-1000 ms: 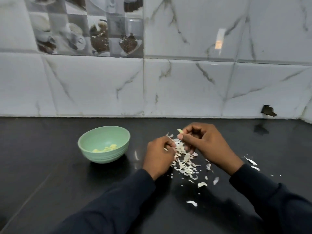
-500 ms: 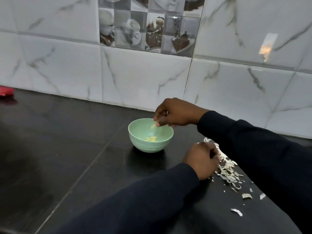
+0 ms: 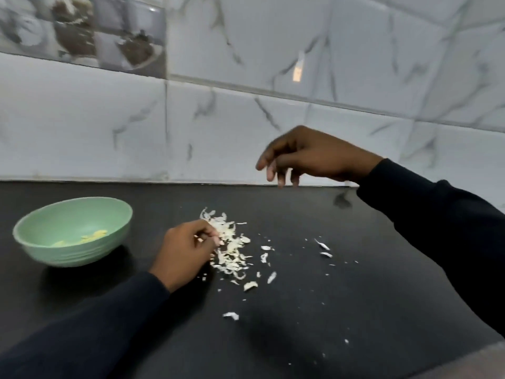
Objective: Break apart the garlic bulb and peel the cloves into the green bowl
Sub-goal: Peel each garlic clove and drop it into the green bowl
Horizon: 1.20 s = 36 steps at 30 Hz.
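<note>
left hand (image 3: 185,253) beside peels (image 3: 231,247), green bowl (image 3: 68,253) leftward

Single head view, forward and down, near the countertop (image 3: 300,337)

Green bowl (image 3: 68,254): round, pale green, ribbed lower wall, standing upright on the black counter (image 3: 300,337) at left.

Contents: a few pale yellow peeled cloves (image 3: 94,235) lying low on the right side of the interior, most of which is bare.

Garlic skins (image 3: 231,247): a loose heap of thin white-cream flakes on the counter, right of the bowl and apart from it.

Stray flakes (image 3: 322,246): scattered further right and toward the near edge.

Garlic piece (image 3: 197,238): small, pale, mostly hidden, pinched in the curled fingers of the left hand (image 3: 185,250) at the heap's left edge. Whether it is peeled cannot be told.
</note>
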Tool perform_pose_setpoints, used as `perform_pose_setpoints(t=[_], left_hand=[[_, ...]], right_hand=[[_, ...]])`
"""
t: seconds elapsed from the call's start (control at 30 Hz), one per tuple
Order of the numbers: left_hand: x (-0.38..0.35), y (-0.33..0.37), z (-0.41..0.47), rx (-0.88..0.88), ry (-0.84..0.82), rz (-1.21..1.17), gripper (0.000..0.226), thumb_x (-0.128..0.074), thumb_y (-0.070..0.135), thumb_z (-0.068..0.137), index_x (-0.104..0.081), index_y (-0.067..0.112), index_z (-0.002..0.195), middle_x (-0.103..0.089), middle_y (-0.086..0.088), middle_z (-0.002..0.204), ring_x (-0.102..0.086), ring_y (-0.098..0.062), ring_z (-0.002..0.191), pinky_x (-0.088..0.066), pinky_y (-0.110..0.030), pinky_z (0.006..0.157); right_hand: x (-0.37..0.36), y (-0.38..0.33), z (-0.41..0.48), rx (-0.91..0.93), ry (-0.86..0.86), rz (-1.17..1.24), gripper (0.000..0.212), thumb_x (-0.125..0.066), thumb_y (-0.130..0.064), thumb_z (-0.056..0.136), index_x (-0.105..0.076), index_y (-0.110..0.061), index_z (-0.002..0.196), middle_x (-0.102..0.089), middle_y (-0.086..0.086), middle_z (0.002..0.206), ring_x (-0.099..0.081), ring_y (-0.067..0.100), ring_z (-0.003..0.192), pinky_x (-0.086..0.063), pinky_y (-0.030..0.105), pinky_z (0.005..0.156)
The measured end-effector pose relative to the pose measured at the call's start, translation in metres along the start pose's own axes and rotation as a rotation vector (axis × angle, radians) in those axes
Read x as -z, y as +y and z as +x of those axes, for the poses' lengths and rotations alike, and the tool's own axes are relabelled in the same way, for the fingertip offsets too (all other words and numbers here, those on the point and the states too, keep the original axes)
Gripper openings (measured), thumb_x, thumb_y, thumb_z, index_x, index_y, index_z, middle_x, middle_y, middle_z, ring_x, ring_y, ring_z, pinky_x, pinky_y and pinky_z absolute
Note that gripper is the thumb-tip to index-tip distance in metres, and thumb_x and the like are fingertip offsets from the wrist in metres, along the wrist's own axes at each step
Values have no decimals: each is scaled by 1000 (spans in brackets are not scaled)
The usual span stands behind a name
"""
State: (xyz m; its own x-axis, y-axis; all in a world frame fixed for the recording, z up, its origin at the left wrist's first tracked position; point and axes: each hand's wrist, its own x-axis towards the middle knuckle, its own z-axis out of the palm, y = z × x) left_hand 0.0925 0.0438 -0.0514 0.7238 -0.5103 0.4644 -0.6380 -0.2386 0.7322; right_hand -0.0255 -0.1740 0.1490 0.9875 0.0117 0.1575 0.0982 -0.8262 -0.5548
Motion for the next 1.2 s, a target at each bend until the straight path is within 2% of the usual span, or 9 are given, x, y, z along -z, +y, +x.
perform_pose_setpoints(t=[0.07, 0.2, 0.3, 0.5, 0.6, 0.67, 0.77, 1.03, 1.2], left_hand=[[-5, 5, -1, 25, -5, -5, 14, -74, 16, 88, -72, 26, 79, -70, 13, 73, -69, -12, 61, -58, -33, 64], [-13, 13, -1, 0, 8, 12, 14, -73, 14, 89, -72, 26, 82, -71, 9, 76, -67, -6, 57, -50, -16, 58], [-14, 13, -1, -15, 23, 32, 14, -73, 15, 89, -72, 27, 83, -70, 13, 75, -66, -7, 58, -48, -15, 56], [-13, 16, -1, -51, 64, 41, 14, -74, 12, 88, -73, 25, 84, -71, 10, 75, -64, -8, 67, -42, -8, 57], [-11, 20, -1, -79, 110, 16, 12, -75, 14, 89, -73, 25, 85, -71, 12, 76, -64, -9, 67, -43, -9, 57], [-10, 26, -2, -73, 99, -69, 8, -78, 20, 88, -73, 26, 89, -71, 9, 76, -66, -10, 64, -52, -18, 58], [-10, 37, -9, 19, 10, -299, 18, -81, 20, 84, -73, 20, 100, -74, -1, 80, -73, -19, 65, -60, -36, 57], [2, 31, -1, -1, 54, -212, 16, -83, 4, 80, -79, 19, 85, -76, 3, 75, -73, -12, 69, -57, -20, 65], [5, 30, 2, 71, -94, -369, 9, -83, 6, 81, -77, 8, 87, -77, -11, 79, -77, -27, 76, -61, -37, 76]], right_hand=[[9, 42, -28, -127, 6, -51, 20, -57, 3, 95, -75, -1, 103, -76, 17, 90, -70, 18, 71, -55, 28, 58], [-5, 115, -67, -352, -14, -241, 11, -73, -18, 92, -79, -9, 89, -76, -1, 72, -72, 11, 66, -54, 23, 63], [-27, 152, -74, -479, -37, -355, 14, -81, -30, 84, -76, -19, 77, -75, -5, 68, -71, 11, 61, -55, 26, 66], [-39, 171, -62, -579, -32, -206, 10, -77, -6, 84, -76, -10, 74, -76, 4, 69, -73, 16, 63, -56, 25, 67], [-46, 154, -51, -505, 54, 74, 7, -69, 4, 85, -73, 10, 86, -75, 17, 76, -71, 23, 65, -59, 27, 64], [-63, 131, -41, -400, 128, 397, 13, -65, 6, 91, -67, 19, 89, -74, 13, 81, -67, 19, 64, -60, 25, 64], [-104, 95, -20, -264, 153, 733, 12, -64, 6, 94, -69, 11, 85, -72, 20, 92, -73, 25, 74, -65, 30, 76], [-155, 63, -1, -126, 126, 914, 12, -71, 12, 87, -66, 8, 96, -71, 33, 92, -77, 26, 73, -63, 25, 67], [-160, 67, -2, -77, 130, 862, 11, -72, 10, 87, -66, 2, 90, -69, 22, 78, -71, 21, 65, -61, 24, 63]])
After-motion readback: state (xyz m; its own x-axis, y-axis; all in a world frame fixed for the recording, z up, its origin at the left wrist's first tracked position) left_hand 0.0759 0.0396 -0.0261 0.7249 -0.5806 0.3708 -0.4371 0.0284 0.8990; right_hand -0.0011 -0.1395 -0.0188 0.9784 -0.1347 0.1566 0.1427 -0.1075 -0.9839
